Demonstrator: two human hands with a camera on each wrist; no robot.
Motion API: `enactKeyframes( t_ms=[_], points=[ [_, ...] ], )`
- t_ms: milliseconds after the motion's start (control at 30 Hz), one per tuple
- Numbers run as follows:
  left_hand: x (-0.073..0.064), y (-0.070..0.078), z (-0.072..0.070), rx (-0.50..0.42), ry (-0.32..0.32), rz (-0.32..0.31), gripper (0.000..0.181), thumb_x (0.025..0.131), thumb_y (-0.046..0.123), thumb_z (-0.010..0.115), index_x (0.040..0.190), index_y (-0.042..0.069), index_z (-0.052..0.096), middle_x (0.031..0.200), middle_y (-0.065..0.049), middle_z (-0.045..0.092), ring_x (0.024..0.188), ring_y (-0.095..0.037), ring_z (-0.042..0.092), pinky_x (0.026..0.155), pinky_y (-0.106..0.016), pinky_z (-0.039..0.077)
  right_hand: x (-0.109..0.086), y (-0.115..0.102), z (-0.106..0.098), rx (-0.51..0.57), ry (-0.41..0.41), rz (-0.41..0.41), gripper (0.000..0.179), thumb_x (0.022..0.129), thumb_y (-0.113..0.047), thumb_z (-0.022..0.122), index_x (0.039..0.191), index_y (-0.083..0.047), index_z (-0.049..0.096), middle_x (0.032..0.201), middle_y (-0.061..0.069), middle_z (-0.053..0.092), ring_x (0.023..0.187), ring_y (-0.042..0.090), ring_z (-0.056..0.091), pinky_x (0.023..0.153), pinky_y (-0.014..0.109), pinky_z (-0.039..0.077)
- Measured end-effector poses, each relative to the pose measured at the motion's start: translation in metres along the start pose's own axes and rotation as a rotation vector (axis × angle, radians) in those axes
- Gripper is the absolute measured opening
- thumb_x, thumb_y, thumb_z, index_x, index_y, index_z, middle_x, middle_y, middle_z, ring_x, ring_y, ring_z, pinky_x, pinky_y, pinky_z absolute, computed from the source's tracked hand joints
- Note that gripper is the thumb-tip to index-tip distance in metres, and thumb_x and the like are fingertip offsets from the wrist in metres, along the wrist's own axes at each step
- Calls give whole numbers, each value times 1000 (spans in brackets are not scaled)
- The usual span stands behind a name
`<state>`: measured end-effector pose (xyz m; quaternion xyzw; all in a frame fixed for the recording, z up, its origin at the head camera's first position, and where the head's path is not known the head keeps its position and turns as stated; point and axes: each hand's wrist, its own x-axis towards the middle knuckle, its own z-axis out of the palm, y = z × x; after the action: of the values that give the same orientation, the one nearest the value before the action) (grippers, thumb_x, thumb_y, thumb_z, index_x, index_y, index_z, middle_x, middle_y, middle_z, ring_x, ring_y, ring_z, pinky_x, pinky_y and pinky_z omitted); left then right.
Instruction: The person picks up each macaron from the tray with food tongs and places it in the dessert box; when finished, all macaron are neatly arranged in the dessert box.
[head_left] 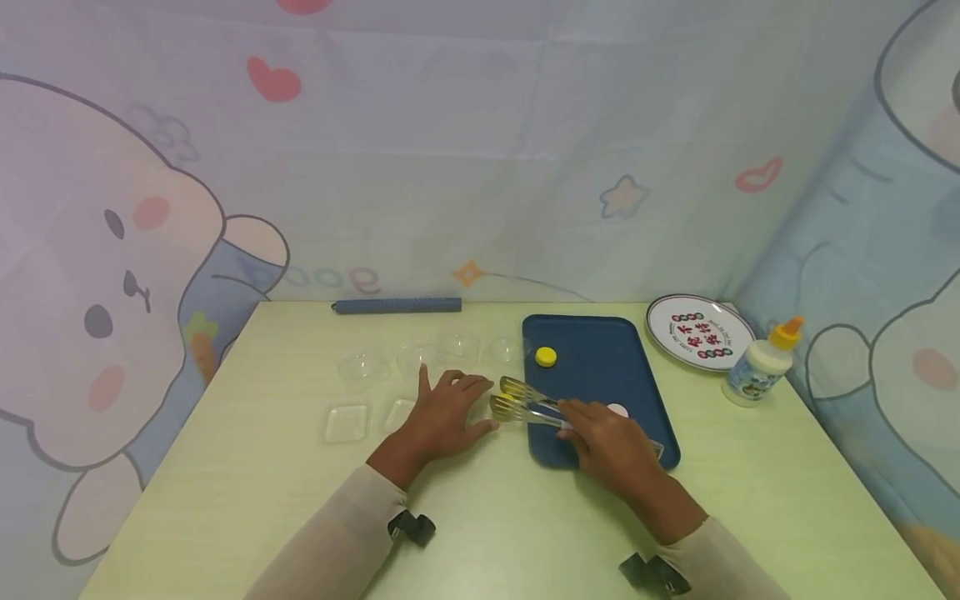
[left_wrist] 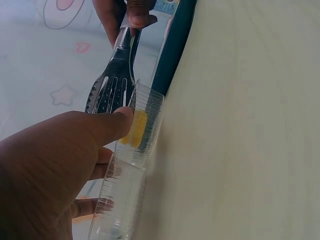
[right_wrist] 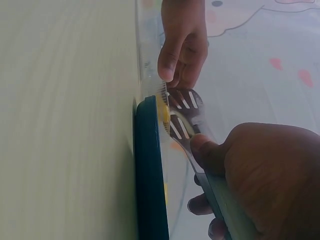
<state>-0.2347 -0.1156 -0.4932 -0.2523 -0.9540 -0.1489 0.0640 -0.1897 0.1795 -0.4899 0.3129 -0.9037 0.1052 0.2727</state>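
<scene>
We see silvery tongs patterned with long slots, and a bright yellow piece showing through a colourless, see-through box. Our tray is plain navy, with a yellow disc and a white disc against it. We find the worktop pale yellow-green. The plate is white, dark-rimmed, with red characters and red-and-green motifs; the bottle is whitish, with a blue-printed label and yellow-orange cap. Behind, our pale lavender-blue backdrop carries pinkish-red hearts and white cartoon animals. Our sleeves are beige.
</scene>
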Motion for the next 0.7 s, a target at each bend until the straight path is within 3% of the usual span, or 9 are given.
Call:
enactKeyframes(
  t_ms=[533, 700],
  points=[
    [0, 0, -1, 13, -12, -8, 64, 102, 55, 70, 155, 18, 61, 157, -2, 64, 149, -33, 53, 124, -88, 13, 0, -1, 0, -4, -71, 38, 43, 94, -22, 87, 131, -3, 77, 124, 10, 81, 101, 26, 79, 77, 39, 66],
    [0, -2, -2, 26, -4, -6, 67, 100, 57, 71, 155, 19, 60, 156, -1, 65, 149, -34, 51, 124, -88, 13, -1, 1, 0, 9, -31, 36, 43, 93, -21, 88, 131, -2, 77, 123, 12, 81, 104, 28, 80, 77, 41, 67]
  ],
)
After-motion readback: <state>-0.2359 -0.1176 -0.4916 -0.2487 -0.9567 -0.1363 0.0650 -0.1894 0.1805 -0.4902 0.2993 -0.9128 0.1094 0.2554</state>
